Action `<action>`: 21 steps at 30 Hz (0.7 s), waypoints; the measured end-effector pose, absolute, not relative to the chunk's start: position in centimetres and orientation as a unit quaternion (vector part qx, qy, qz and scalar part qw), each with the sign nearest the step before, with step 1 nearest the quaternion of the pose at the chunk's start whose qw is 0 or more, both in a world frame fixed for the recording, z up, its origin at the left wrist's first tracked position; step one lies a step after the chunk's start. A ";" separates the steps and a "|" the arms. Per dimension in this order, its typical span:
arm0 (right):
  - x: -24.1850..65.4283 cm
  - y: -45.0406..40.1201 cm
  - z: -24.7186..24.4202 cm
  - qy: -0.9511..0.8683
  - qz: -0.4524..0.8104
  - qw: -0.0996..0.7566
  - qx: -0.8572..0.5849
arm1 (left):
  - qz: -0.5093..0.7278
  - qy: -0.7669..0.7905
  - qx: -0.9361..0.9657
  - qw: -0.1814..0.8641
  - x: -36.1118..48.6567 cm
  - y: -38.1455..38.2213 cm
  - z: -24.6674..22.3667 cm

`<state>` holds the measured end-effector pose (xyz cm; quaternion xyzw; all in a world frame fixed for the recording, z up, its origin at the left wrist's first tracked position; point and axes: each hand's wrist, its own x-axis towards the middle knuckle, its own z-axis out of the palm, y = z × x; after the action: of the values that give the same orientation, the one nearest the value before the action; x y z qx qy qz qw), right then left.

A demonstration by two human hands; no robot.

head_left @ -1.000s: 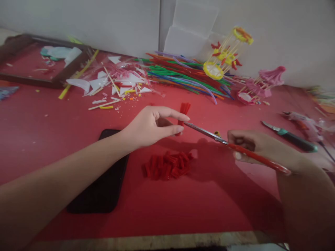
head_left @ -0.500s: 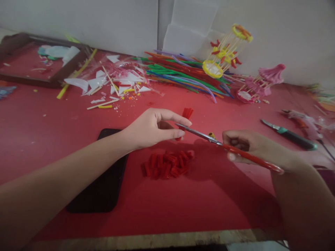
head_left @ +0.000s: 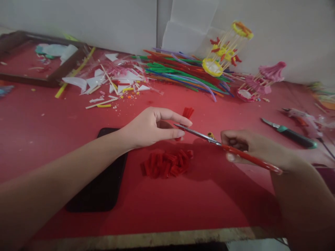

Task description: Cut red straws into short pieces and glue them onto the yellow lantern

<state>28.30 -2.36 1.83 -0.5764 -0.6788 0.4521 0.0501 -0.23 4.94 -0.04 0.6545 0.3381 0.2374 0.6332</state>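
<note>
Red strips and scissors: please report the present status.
Left hand pinching red strips. Right hand on scissors, blades across the strips at left fingertips. Cut red pieces below; nothing visibly blocking the blades.

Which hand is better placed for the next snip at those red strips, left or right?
The right hand, I'd judge: it holds the red-handled scissors, with the blades up at the red strips. The left hand is pinching those strips, so it seems better suited to steadying them.

Grey walls (head_left: pixel 78 21) stand behind the red table (head_left: pixel 204 209).
</note>
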 end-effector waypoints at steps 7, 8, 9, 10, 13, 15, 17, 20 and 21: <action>27.9 -2.6 2.0 -0.691 0.428 0.020 -0.582 | 0.245 0.316 0.653 0.643 -0.1 5.0 -0.2; 27.9 -2.6 2.0 -0.692 0.423 0.014 -0.585 | 0.248 0.316 0.654 0.641 -0.1 5.0 -0.2; 27.9 -2.7 2.0 -0.693 0.422 0.012 -0.585 | 0.251 0.316 0.655 0.639 -0.1 5.0 -0.1; 28.0 -2.7 2.0 -0.694 0.424 0.016 -0.582 | 0.253 0.317 0.657 0.636 -0.1 5.0 -0.1; 28.2 -2.7 1.8 -0.697 0.442 0.040 -0.563 | 0.247 0.321 0.662 0.631 -0.2 4.9 0.1; 28.3 -2.6 1.7 -0.698 0.451 0.047 -0.553 | 0.240 0.319 0.665 0.631 -0.2 4.9 0.2; 28.4 -2.6 1.6 -0.699 0.453 0.049 -0.550 | 0.238 0.319 0.664 0.632 -0.3 4.9 0.1; 28.4 -2.5 1.7 -0.701 0.451 0.046 -0.551 | 0.243 0.320 0.660 0.635 -0.2 4.8 0.1; 28.3 -2.5 1.7 -0.701 0.450 0.042 -0.552 | 0.246 0.319 0.658 0.636 -0.2 4.8 0.1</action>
<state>28.33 -2.52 1.73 -0.5520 -0.7006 0.4503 0.0417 -0.21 4.83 0.06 0.6578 0.3191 0.2458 0.6365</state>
